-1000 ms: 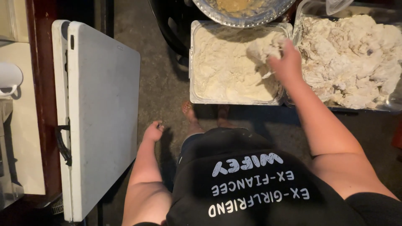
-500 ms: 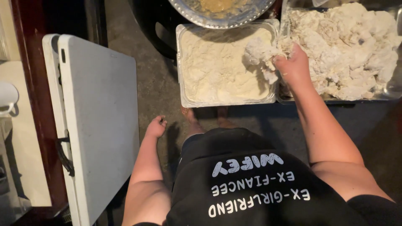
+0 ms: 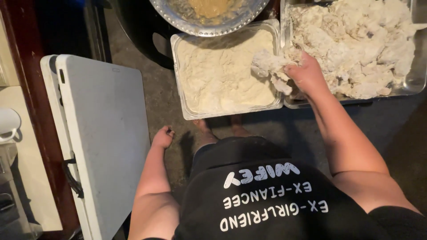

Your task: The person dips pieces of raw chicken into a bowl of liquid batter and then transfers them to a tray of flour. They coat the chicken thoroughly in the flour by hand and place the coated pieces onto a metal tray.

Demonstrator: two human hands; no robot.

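Fingers closed around a floured piece (image 3: 271,66), the right hand (image 3: 307,73) has drawn back from the flour tray (image 3: 222,71) toward the heaped pan (image 3: 413,75); left hand (image 3: 163,137) hangs loosely curled, empty.

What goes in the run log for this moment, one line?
right hand: gripping floured piece between flour tray and metal pan | left hand: closed, idle at side

Right hand (image 3: 307,73) grips a floured piece (image 3: 271,66) between the flour tray (image 3: 182,89) and the heaped pan (image 3: 418,75).
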